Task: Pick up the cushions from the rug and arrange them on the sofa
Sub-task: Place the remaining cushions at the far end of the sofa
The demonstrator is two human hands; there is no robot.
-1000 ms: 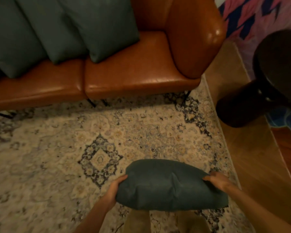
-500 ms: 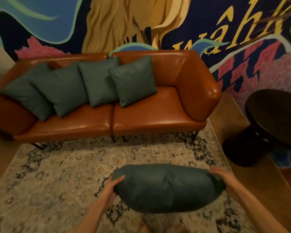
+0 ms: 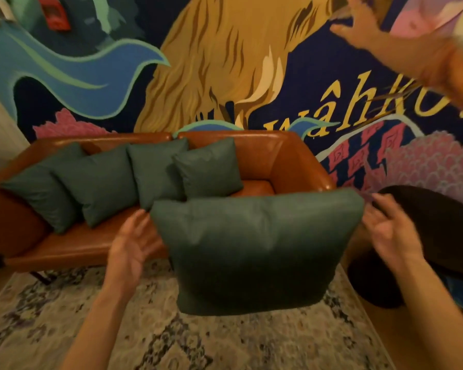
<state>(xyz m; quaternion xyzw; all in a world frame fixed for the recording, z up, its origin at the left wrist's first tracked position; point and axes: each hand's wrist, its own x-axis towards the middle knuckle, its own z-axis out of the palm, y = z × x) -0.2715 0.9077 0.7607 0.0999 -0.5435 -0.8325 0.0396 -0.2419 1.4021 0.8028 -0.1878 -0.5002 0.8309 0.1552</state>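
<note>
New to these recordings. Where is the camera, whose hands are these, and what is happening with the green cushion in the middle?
No robot here: a person wears one wide-angle camera on the head, looking forward and down, so both arms at the bottom edge are their own. The left hand and right hand are open, fingers spread, either side of a dark green cushion that is up in the air above the patterned rug; neither grips it. Behind, four matching cushions lean in a row on the brown leather sofa. A dark round table stands at right. The blurred arm at top right is someone else's.
</note>
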